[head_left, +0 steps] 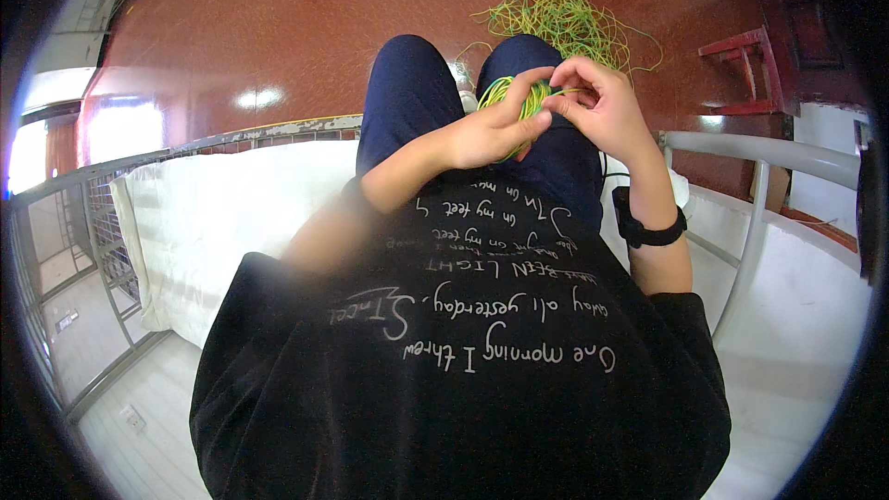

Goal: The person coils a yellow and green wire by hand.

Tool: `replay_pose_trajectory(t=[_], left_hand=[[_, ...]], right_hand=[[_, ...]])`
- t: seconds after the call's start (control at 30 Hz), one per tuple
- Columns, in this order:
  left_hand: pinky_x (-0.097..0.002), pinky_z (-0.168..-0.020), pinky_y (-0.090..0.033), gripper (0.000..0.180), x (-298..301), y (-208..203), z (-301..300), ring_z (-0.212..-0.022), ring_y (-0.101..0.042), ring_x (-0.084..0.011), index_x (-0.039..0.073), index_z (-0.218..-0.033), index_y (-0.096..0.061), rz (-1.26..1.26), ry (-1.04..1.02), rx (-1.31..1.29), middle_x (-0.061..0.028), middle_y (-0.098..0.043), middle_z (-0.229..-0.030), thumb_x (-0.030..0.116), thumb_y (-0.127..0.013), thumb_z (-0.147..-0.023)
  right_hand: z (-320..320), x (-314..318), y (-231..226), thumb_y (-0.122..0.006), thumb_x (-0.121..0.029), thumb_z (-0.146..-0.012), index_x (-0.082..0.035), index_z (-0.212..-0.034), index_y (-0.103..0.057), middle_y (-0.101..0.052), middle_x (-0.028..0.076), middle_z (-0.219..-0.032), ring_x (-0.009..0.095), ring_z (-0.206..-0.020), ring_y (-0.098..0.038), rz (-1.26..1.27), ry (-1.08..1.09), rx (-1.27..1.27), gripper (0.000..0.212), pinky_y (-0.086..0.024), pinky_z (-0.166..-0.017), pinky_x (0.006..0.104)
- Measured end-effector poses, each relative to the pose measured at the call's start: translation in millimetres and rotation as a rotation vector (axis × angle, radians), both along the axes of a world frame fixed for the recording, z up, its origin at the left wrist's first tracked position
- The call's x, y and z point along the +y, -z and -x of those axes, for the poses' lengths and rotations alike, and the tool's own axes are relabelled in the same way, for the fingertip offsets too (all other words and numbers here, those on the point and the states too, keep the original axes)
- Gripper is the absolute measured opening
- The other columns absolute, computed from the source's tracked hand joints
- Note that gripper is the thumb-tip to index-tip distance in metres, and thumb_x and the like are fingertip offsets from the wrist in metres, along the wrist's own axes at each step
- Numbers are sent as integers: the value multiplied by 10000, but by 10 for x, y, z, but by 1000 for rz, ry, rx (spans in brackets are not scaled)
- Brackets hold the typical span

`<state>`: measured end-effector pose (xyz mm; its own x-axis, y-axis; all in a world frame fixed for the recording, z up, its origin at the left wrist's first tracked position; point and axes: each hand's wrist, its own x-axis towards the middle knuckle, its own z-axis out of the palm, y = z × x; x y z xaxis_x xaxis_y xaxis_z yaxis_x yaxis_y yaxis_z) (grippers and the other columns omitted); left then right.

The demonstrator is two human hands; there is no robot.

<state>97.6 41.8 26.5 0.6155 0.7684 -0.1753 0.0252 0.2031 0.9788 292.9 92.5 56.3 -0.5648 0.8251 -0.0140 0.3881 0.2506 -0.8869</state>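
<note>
My left hand point(483, 136) is closed around a bundled coil of thin yellow-green wire point(494, 93), held above my lap between the knees. Loops of the coil bulge out past the fingers and below the palm. Right beside it, my right hand point(604, 109) has its thumb and fingertips pinched at the coil's right side, on a strand of the wire. The exact spot where the fingertips meet is partly hidden by the fingers. Past my right knee, a loose tangle of the same yellow-green wire point(567, 23) lies spread on the floor.
I sit on a bed with a white sheet point(231, 213), inside a metal bed frame whose grey rail point(806, 156) curves at the right. A red wooden stool point(741, 60) stands on the reddish-brown floor point(269, 28). My right wrist wears a black band point(648, 230).
</note>
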Motion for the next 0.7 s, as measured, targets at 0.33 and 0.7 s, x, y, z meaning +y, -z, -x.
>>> replay_pose_trajectory(t=[0.33, 0.7], left_hand=[[-274, -559, -453, 830, -111, -135, -4, -582, -530, -125, 72, -1457, 78, -36, 92, 57, -102, -540, -795, 259, -537, -932], [-236, -522, -420, 736, -76, -286, 25, -563, -473, -98, 175, -1480, 48, 121, 290, -62, -37, -486, -729, 112, -456, -948]], right_hand=[[-89, 58, 200, -808, -110, -661, -66, -938, -523, -446, -22, -891, 66, -746, -433, 107, -121, 115, 400, -371, -653, 204], [-190, 163, 603, -727, -103, -768, -79, -956, -535, -498, -52, -830, 43, -777, -468, 404, -128, 350, 270, -399, -711, 196]])
